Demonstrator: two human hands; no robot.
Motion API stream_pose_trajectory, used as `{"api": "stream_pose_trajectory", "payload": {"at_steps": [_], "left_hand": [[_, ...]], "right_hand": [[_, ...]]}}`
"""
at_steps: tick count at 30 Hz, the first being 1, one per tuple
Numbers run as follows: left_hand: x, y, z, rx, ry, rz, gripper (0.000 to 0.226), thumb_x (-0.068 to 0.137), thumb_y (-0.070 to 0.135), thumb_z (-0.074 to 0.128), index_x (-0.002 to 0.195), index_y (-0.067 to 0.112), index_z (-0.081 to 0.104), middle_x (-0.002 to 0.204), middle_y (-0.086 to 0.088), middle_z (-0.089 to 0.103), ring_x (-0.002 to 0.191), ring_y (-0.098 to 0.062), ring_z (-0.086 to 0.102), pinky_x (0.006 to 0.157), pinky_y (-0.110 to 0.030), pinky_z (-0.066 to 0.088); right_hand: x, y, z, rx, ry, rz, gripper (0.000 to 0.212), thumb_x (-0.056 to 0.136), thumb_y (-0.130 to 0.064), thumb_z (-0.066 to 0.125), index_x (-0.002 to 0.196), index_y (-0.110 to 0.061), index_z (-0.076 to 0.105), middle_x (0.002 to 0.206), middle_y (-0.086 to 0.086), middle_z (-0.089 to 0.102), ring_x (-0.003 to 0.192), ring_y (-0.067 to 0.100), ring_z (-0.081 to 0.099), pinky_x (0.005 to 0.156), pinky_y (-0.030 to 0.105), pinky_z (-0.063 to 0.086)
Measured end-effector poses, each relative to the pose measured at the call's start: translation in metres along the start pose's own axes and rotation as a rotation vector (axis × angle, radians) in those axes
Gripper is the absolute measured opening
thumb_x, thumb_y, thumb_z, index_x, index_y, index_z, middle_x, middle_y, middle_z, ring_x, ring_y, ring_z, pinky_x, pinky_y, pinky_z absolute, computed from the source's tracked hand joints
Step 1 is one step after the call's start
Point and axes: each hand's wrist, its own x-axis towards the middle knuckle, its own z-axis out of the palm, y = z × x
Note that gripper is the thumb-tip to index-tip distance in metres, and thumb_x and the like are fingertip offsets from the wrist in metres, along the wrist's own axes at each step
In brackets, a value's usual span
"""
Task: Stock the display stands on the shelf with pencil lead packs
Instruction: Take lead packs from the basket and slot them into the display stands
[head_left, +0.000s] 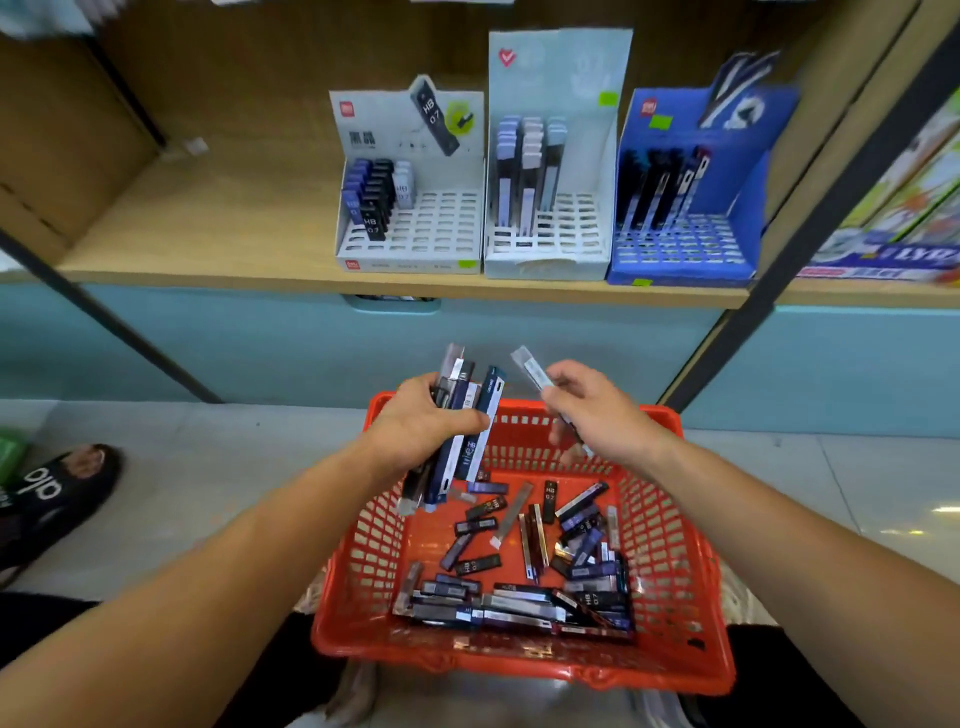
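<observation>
Left hand (426, 426) clamps a fan of lead packs (457, 441), ready stock. Right hand (592, 410) pinches one pale pack (535, 371), prob. singled out for the display stands (410, 228) on the shelf (208, 228). More packs lie loose in the red basket (670, 519) below.

a: how many stands are on the shelf (208, 228)?
b: three. one white stand (410, 264), one pale stand (550, 267), one blue stand (680, 270).
a: baskets?
b: one red basket (519, 670).
a: and the packs?
b: one pack (535, 371) in the right hand (597, 410), a bundle (467, 395) of roughly five in the left hand (421, 426). the loose packs (519, 603) in the basket overlap too much for an exact count, but there are well over twenty.
a: anything else?
b: one black shoe (57, 493) on the floor (208, 467).
</observation>
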Motion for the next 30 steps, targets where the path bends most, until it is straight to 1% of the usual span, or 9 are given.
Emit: {"api": "stream_pose_trajectory", "payload": {"at_steps": [3, 6, 9, 12, 15, 18, 22, 27, 30], "left_hand": [[-0.017, 0.026, -0.021, 0.067, -0.007, 0.030, 0.032, 0.078, 0.013, 0.083, 0.104, 0.008, 0.066, 0.087, -0.007, 0.078, 0.077, -0.022, 0.076, 0.074, -0.034, 0.058], [-0.035, 0.050, -0.036, 0.067, -0.028, 0.033, 0.035, 0.080, 0.012, 0.082, 0.107, 0.007, 0.061, 0.086, -0.008, 0.078, 0.077, -0.025, 0.077, 0.076, -0.038, 0.060], [-0.048, 0.068, -0.041, 0.074, -0.026, 0.047, 0.035, 0.080, 0.012, 0.082, 0.107, 0.008, 0.060, 0.085, -0.009, 0.078, 0.076, -0.026, 0.077, 0.075, -0.039, 0.061], [-0.052, 0.080, -0.038, 0.071, -0.018, 0.073, 0.030, 0.082, 0.010, 0.081, 0.104, 0.008, 0.060, 0.089, -0.014, 0.077, 0.077, -0.028, 0.076, 0.075, -0.040, 0.063], [-0.048, 0.086, -0.038, 0.053, -0.017, 0.080, 0.029, 0.083, 0.011, 0.080, 0.103, 0.010, 0.059, 0.089, -0.014, 0.077, 0.077, -0.030, 0.076, 0.078, -0.043, 0.062], [-0.034, 0.092, -0.040, 0.062, 0.016, 0.113, 0.030, 0.081, 0.011, 0.081, 0.103, 0.009, 0.061, 0.088, -0.016, 0.074, 0.075, -0.031, 0.074, 0.072, -0.038, 0.062], [-0.005, 0.102, -0.046, 0.071, 0.075, 0.160, 0.026, 0.081, 0.011, 0.081, 0.101, 0.006, 0.065, 0.079, -0.005, 0.070, 0.064, -0.012, 0.067, 0.058, -0.016, 0.053], [0.033, 0.110, -0.051, 0.023, 0.149, 0.188, 0.026, 0.080, 0.014, 0.082, 0.099, 0.019, 0.065, 0.078, 0.009, 0.075, 0.068, -0.004, 0.070, 0.065, -0.020, 0.051], [0.046, 0.109, -0.053, 0.035, 0.163, 0.184, 0.027, 0.080, 0.012, 0.082, 0.097, 0.021, 0.063, 0.075, 0.012, 0.074, 0.067, -0.005, 0.070, 0.063, -0.021, 0.053]], "right_hand": [[-0.013, -0.031, -0.016, -0.029, -0.023, -0.052, 0.021, 0.105, -0.024, 0.051, 0.125, -0.021, 0.055, 0.078, 0.005, 0.059, 0.046, 0.016, 0.048, 0.038, 0.023, 0.039], [-0.027, -0.059, -0.031, -0.041, -0.055, -0.081, 0.020, 0.105, -0.018, 0.049, 0.118, -0.018, 0.064, 0.072, -0.002, 0.054, 0.046, 0.012, 0.034, 0.039, 0.023, 0.029], [-0.041, -0.075, -0.046, 0.064, -0.114, -0.025, 0.027, 0.103, -0.004, 0.038, 0.107, -0.011, 0.064, 0.054, -0.009, 0.053, 0.042, 0.009, 0.036, 0.044, 0.027, 0.026], [-0.044, -0.082, -0.055, 0.055, -0.096, -0.036, 0.035, 0.099, -0.001, 0.043, 0.119, -0.016, 0.067, 0.078, 0.011, 0.055, 0.055, 0.014, 0.042, 0.050, 0.027, 0.030], [-0.040, -0.086, -0.060, -0.141, -0.111, -0.106, 0.032, 0.099, -0.006, 0.056, 0.121, -0.026, 0.069, 0.089, 0.014, 0.056, 0.064, 0.020, 0.045, 0.057, 0.031, 0.037], [-0.027, -0.091, -0.065, -0.104, -0.029, -0.160, 0.018, 0.100, -0.012, 0.058, 0.114, -0.012, 0.070, 0.093, 0.006, 0.075, 0.063, 0.012, 0.057, 0.056, 0.024, 0.044], [0.008, -0.096, -0.077, -0.123, 0.150, -0.185, 0.010, 0.098, -0.017, 0.064, 0.095, -0.011, 0.071, 0.068, -0.003, 0.071, 0.053, 0.007, 0.056, 0.055, 0.023, 0.046], [0.061, -0.106, -0.093, -0.061, 0.343, -0.251, 0.014, 0.089, -0.010, 0.075, 0.100, -0.006, 0.067, 0.080, 0.006, 0.067, 0.057, 0.010, 0.063, 0.059, 0.024, 0.055], [0.087, -0.115, -0.099, 0.028, 0.383, -0.296, 0.013, 0.092, -0.002, 0.068, 0.103, -0.005, 0.060, 0.075, 0.010, 0.069, 0.059, 0.013, 0.068, 0.064, 0.029, 0.060]]}}
